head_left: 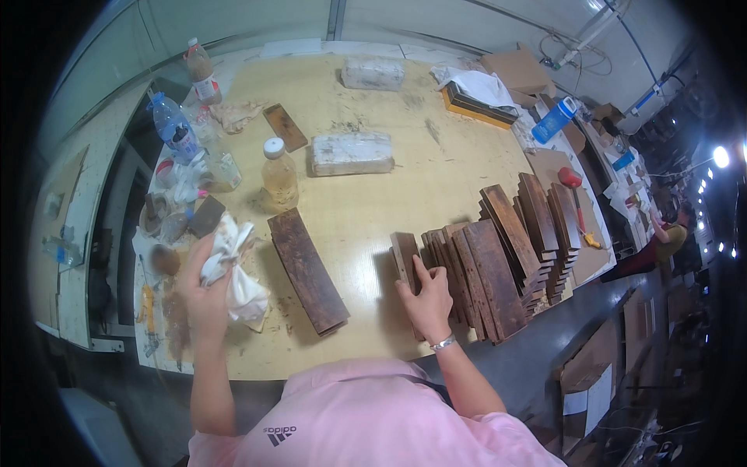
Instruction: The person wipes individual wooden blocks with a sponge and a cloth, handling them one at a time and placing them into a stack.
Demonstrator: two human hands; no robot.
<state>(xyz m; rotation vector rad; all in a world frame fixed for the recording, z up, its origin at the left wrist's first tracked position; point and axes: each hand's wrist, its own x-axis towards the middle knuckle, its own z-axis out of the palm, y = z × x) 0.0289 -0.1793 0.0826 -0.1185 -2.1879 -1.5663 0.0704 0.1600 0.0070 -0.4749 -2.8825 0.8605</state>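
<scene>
My left hand (208,292) is closed around a crumpled white cloth (247,297) at the left of the table. Just right of the cloth, a dark brown wooden board (305,272) lies flat and slightly slanted. With thumb and fingers, my right hand (429,302) grips a narrow wooden board (405,253) standing at the left end of a row. Several similar boards (494,280) lean against one another to the right of that hand. Behind them stand more stacked boards (537,214).
Left side: a capped bottle of yellowish liquid (279,177), a blue-capped plastic bottle (173,124) and a dark block (207,215). Two wrapped white blocks (354,153) and a small board (285,127) lie farther back. At right are a red-headed mallet (570,179) and a blue bottle (555,121). A person (665,237) stands far right.
</scene>
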